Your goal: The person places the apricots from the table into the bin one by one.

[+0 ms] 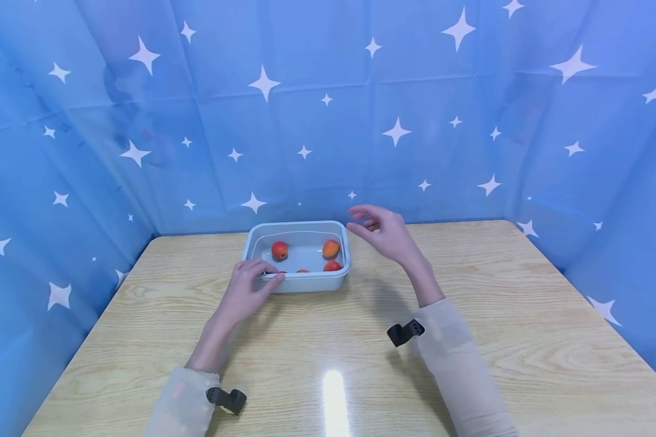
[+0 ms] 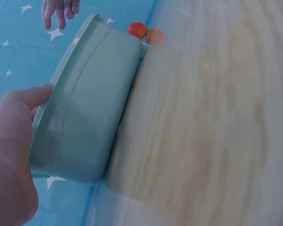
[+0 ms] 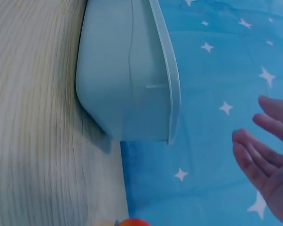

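A pale blue-grey plastic bin (image 1: 317, 283) stands at the back of the table with several small red-orange fruits inside, among them one fruit (image 1: 280, 250) at left and another (image 1: 330, 249) at right. At the bin's near left corner my left hand (image 1: 246, 288) grips the rim, its thumb on the outer side. My right hand (image 1: 381, 233) hovers in the air just right of the bin, fingers loosely bent and holding nothing. Outside the bin, one red-orange fruit (image 2: 137, 30) lies on the table; the head view does not show it. The near wall partly hides the front fruits.
The wooden table (image 1: 317, 340) has a pale grain and a bright light reflection near its front. A blue curtain (image 1: 328, 121) with white stars hangs right behind the table and along both sides. A small black device (image 1: 406, 332) is on the right sleeve.
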A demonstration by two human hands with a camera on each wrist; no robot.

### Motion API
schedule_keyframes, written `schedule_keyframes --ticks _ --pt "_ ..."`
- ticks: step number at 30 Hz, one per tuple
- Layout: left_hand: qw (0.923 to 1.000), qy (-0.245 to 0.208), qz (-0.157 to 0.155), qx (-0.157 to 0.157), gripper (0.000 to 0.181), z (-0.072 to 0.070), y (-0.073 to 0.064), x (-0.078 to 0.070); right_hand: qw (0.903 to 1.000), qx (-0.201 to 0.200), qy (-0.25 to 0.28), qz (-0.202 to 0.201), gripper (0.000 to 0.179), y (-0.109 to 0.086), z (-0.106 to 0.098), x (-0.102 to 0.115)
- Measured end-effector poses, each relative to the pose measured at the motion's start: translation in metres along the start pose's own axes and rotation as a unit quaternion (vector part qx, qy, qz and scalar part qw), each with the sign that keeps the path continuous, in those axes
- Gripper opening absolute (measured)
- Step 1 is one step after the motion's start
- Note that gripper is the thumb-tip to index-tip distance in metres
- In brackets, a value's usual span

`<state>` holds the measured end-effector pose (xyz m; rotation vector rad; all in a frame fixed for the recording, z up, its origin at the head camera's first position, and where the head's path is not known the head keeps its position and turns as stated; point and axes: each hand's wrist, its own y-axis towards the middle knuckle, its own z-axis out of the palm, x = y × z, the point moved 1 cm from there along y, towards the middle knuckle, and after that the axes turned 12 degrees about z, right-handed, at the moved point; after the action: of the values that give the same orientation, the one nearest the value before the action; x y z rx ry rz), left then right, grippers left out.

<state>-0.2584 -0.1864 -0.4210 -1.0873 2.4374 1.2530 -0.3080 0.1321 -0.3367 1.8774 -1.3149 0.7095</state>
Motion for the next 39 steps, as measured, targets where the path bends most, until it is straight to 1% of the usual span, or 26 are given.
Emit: schedule_keyframes --ticks 13,18,25,32,39 --pt "1.0000 -0.003 0.000 -0.001 0.010 0.000 -0.001 0.002 0.9995 0.011 -0.025 0.017 0.044 0.008 -0.016 -0.015" --pt "1.0000 -0.003 0.002 -0.003 0.009 0.000 -0.001 0.001 0.9986 0.016 -0.037 0.034 0.045 0.010 -0.022 -0.023" --pt "1.0000 -0.003 0.004 -0.004 0.009 0.001 -0.001 0.001 0.9956 0.020 -0.067 0.062 0.047 0.015 -0.028 -0.040" --pt "1.0000 0.000 0.003 -0.004 0.009 0.000 -0.001 0.000 0.9921 0.025 -0.084 0.090 0.045 0.019 -0.027 -0.059" --pt "1.0000 0.001 -0.002 -0.003 0.009 0.000 -0.001 0.000 0.9893 0.031 -0.111 0.089 0.041 0.024 -0.025 -0.075"
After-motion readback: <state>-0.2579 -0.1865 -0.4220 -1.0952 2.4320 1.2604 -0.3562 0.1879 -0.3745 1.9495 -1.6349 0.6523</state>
